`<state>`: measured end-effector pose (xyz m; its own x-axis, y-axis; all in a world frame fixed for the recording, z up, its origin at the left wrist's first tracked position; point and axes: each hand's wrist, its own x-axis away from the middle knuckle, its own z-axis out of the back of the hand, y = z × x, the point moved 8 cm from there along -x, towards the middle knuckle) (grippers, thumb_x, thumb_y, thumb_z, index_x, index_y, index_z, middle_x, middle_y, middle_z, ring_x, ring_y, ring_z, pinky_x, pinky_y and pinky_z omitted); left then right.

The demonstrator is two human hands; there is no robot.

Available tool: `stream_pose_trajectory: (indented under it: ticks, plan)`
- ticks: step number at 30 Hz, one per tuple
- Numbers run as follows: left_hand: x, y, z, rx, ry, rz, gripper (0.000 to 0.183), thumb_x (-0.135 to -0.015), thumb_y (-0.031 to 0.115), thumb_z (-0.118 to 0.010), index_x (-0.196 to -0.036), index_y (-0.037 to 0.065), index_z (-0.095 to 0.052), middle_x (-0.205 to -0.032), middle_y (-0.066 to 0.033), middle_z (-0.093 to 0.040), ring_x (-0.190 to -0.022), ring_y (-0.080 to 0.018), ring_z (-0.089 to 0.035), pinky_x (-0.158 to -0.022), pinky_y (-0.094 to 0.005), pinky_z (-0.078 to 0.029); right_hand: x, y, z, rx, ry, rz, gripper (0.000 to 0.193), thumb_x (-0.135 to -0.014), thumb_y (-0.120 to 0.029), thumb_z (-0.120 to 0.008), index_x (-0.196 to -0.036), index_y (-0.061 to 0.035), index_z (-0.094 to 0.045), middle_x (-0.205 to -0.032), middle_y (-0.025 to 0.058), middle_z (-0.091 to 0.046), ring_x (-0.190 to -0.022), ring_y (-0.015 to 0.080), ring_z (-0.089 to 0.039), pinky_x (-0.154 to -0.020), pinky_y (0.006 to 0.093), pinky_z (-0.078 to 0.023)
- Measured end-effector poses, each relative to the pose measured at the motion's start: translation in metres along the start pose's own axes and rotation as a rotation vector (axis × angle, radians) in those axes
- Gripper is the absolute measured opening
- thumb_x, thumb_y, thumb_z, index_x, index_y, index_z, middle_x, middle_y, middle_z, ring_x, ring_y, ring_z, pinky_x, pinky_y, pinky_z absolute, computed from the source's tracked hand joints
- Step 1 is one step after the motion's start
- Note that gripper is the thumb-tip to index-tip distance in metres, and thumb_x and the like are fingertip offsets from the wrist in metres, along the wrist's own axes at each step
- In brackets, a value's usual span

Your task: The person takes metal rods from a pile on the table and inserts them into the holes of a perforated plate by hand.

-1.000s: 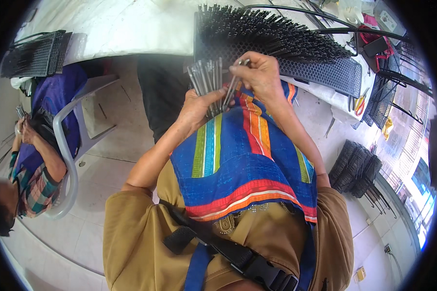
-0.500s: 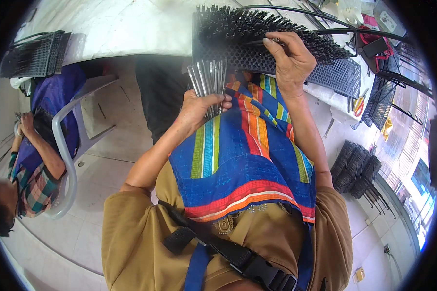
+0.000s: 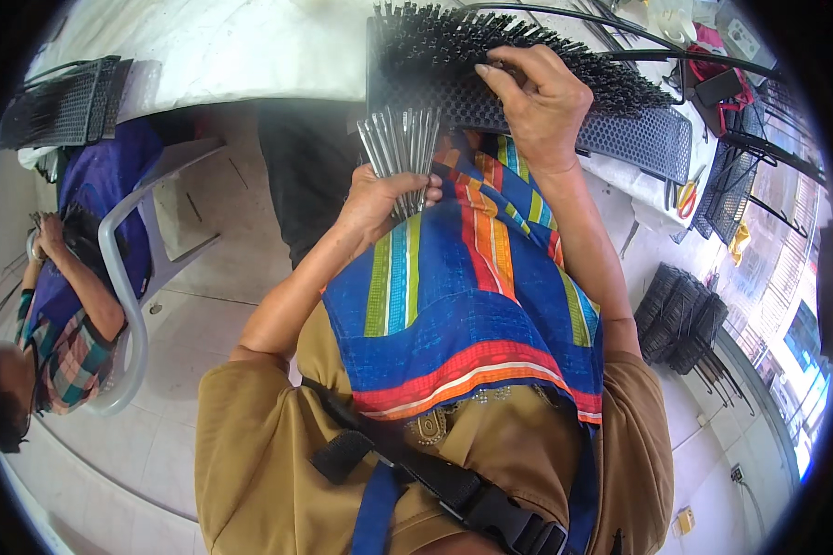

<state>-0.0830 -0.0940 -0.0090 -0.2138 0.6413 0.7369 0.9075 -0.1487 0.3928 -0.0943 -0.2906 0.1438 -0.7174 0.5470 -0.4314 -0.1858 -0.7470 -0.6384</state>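
Note:
My left hand (image 3: 378, 199) is closed around a fanned bundle of thin silvery rods (image 3: 402, 143), their ends pointing up and away from me. Just beyond them, a black perforated metal panel (image 3: 643, 146) leans at the table edge, densely filled with short black sticks (image 3: 463, 44) that stand out of its holes. Over the middle of the panel hovers my right hand (image 3: 548, 111), thumb and forefinger curled close together. Whatever sits between those fingertips, if anything, is too small and dark to make out.
The table has a white cover (image 3: 250, 65). Orange-handled scissors (image 3: 687, 199) lie at its right edge, near a dark phone (image 3: 718, 89). Black mesh racks (image 3: 680, 319) are stacked on the floor at right. At left, a person works beside a grey plastic chair (image 3: 125, 277).
My right hand has shifted slightly left and up over the black sticks. The left hand still grips the silvery rods, almost unmoved.

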Motion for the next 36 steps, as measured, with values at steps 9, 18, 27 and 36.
stream_pose_trajectory:
  ticks: [9, 18, 27, 36]
  plan:
    - [-0.002, -0.001, 0.000, 0.016, -0.023, 0.026, 0.023, -0.081, -0.006, -0.061, -0.105, -0.008, -0.062, -0.089, -0.0188, -0.069, -0.074, -0.0252, -0.069, -0.070, -0.0350, -0.059, 0.001, -0.018, -0.007, 0.179, -0.024, 0.222, 0.010, -0.078, -0.005, -0.072, -0.088, -0.0026, -0.072, -0.073, 0.0070, -0.066, -0.060, 0.0130, -0.061, -0.055, 0.0272, -0.047]
    - [0.011, 0.008, -0.019, 0.014, -0.169, -0.015, 0.030, -0.080, -0.006, -0.062, -0.110, -0.005, -0.060, -0.091, -0.0180, -0.069, -0.077, -0.0243, -0.069, -0.074, -0.0347, -0.059, 0.084, 0.035, -0.063, -0.559, -0.492, -0.814, 0.031, -0.073, -0.009, -0.077, -0.098, 0.0042, -0.066, -0.072, 0.0076, -0.065, -0.059, 0.0106, -0.060, -0.050, 0.0252, -0.042]
    - [0.013, 0.003, -0.018, -0.002, -0.148, 0.012, 0.031, -0.083, -0.005, -0.060, -0.114, -0.006, -0.059, -0.096, -0.0206, -0.068, -0.083, -0.0273, -0.070, -0.076, -0.0360, -0.060, 0.101, 0.037, -0.078, -0.800, -0.414, -1.021, 0.007, -0.078, 0.002, -0.069, -0.083, -0.0006, -0.066, -0.063, 0.0002, -0.060, -0.046, 0.0016, -0.041, -0.042, 0.0183, -0.028]
    - [0.013, 0.000, -0.018, 0.004, -0.140, 0.020, 0.033, -0.084, -0.004, -0.059, -0.117, -0.005, -0.057, -0.102, -0.0204, -0.067, -0.085, -0.0289, -0.070, -0.076, -0.0379, -0.060, 0.105, 0.037, -0.075, -0.767, -0.378, -1.013, 0.007, -0.073, -0.001, -0.069, -0.079, 0.0000, -0.067, -0.064, 0.0009, -0.061, -0.048, 0.0042, -0.046, -0.043, 0.0209, -0.033]
